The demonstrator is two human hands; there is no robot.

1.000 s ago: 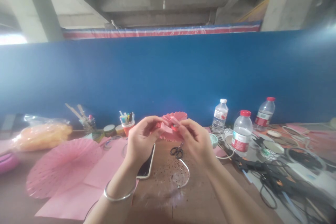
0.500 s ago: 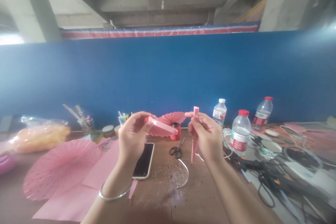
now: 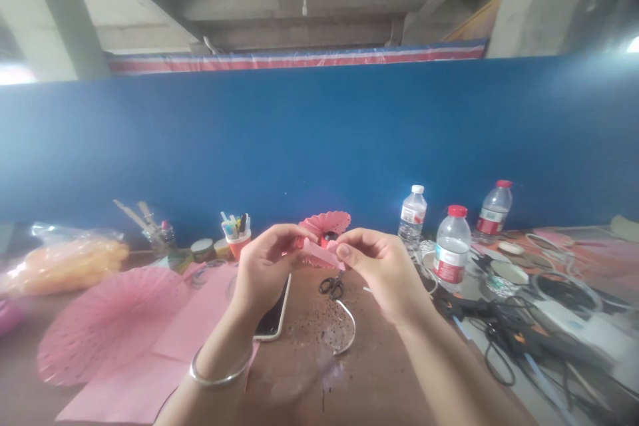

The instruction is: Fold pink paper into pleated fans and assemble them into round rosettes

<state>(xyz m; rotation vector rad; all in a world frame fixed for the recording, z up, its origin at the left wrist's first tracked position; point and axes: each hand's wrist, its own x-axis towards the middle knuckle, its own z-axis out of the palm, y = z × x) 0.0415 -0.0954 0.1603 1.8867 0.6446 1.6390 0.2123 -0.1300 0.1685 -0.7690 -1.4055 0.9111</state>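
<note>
Pinched between the fingers of my left hand (image 3: pixel 267 263) is one end of a folded pink paper strip (image 3: pixel 319 254). My right hand (image 3: pixel 382 266) grips the strip's other end, thumb on top, so both hands are close together above the table. Behind them stands a pleated pink paper fan (image 3: pixel 329 221), partly hidden, beside a small red container (image 3: pixel 327 237). Black-handled scissors (image 3: pixel 331 288) lie just below the hands, with their blades mostly covered from view. A phone (image 3: pixel 273 316) lies under my left wrist.
Pink sheets (image 3: pixel 124 389) and a large pleated pink paper (image 3: pixel 114 323) lie at left. A cup of pens (image 3: pixel 237 239) stands behind. At right are bottles (image 3: pixel 452 249) and tangled black cables (image 3: pixel 529 329). A white cord (image 3: pixel 353 323) curves in front.
My right hand has moved left to meet my left hand. The upright strip it held no longer shows separately, and its fingers now hold the strip's right end.
</note>
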